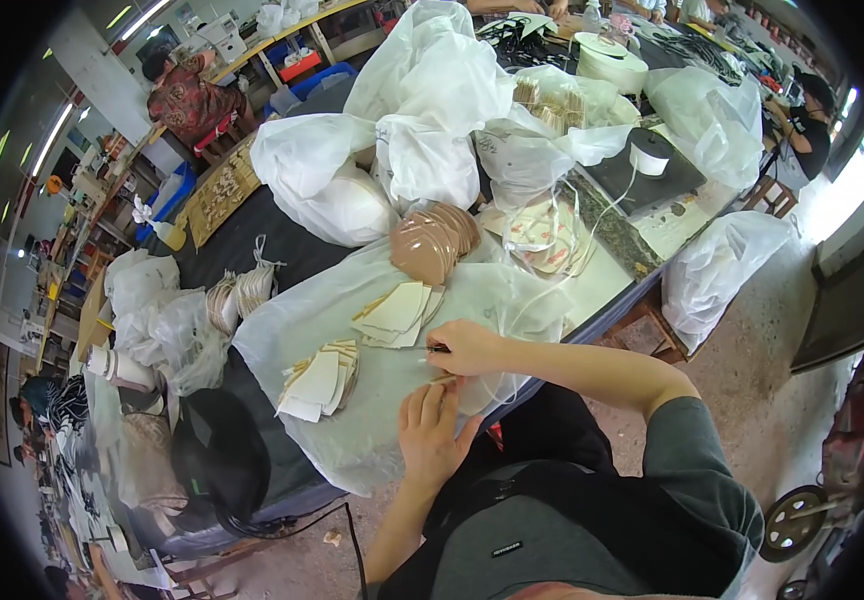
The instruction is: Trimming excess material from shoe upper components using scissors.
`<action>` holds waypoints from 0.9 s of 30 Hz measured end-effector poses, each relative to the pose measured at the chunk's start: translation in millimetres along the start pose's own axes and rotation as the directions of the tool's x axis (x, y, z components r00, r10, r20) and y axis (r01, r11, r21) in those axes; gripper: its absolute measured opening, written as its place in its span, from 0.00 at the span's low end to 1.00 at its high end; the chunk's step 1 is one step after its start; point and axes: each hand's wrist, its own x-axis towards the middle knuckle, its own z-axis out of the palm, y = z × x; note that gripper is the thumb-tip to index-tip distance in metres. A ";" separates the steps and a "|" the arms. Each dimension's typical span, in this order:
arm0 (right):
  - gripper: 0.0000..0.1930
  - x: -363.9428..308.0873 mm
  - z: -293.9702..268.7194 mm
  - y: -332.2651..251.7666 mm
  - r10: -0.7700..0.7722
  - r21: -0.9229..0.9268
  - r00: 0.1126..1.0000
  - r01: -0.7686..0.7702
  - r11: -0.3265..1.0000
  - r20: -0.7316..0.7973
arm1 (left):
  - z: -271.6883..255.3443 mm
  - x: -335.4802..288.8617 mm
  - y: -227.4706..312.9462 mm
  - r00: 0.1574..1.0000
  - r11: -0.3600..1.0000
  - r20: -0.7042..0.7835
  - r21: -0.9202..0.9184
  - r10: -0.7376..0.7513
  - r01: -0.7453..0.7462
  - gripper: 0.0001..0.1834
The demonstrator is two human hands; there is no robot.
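Sheeting of translucent white plastic (277, 345) lies over the black-covered desk (210, 255), reaching beneath both hands. The right hand (467, 348) is curled around a slim dark tool (439, 348), its exact kind too small to make out. Just below, the left hand (430, 435), thumb spread apart, has its fingertips at a small thin tan piece (442, 380); whether it grips that piece I cannot tell. Near the hands lie a fanned stack of flat cream pieces (397, 315) and, beyond, a glossy brown stack of rounded pieces (432, 245).
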 end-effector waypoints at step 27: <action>0.09 -17.3 -1.3 -0.5 0.032 0.355 0.999 -0.017 0.935 -0.037 | -205.1 88.7 84.3 0.920 -0.149 -0.391 -0.912 0.029 -0.383 0.05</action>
